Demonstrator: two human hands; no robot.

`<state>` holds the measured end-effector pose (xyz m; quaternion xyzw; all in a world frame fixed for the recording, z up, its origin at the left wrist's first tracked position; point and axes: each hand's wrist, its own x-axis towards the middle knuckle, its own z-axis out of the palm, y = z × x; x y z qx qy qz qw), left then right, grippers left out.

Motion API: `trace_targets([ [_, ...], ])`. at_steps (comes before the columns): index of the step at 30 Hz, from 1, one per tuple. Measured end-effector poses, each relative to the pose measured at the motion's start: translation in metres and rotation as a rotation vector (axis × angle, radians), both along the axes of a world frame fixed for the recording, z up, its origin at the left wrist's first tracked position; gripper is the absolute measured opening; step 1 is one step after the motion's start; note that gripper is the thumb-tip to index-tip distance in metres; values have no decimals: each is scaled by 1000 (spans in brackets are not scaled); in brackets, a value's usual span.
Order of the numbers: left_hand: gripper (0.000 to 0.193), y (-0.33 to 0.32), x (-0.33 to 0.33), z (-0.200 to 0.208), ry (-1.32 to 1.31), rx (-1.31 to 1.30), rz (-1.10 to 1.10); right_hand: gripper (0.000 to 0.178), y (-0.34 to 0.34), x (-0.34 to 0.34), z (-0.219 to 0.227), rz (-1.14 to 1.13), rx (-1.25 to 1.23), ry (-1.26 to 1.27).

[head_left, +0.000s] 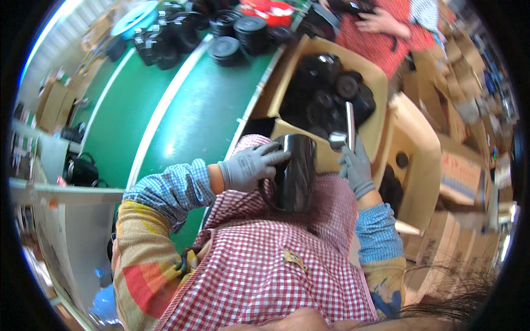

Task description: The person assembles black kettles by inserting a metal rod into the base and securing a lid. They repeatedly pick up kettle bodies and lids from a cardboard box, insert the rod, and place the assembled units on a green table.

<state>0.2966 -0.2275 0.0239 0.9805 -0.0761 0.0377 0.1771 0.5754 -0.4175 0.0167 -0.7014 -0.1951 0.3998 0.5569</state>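
Note:
A glossy black cylindrical jug (298, 174) rests on my lap, on the checked apron, with a curved handle low on its left side. My left hand (247, 167), in a grey glove, grips its upper left side with the fingers curled against the wall. My right hand (358, 170), also gloved in grey, is closed around a shiny metal tool (350, 122), to the right of the jug and apart from it. This tool has a straight silver rod and a rounded silver end; its exact kind is unclear, and the palm hides part of it.
Ahead, a cardboard box (288, 83) holds black round parts (348, 86). A second open box (428, 149) stands at right. On the green bench (187, 110) at left are stacked black lids (225, 49) and black vessels (165, 38). Another person (381, 25) works beyond the boxes.

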Motion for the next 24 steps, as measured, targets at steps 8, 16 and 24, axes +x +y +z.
trace_targets([
  [8,46,137,-172,-22,-813,-1356,1086,74,192,-69,-63,730,-121,-640],
  [16,22,335,-237,-80,-1515,-1287,1539,77,293,-180,-83,977,-303,-753],
  [24,24,487,-250,-144,-1423,-1009,1903,58,226,-90,-76,654,8,-539],
])
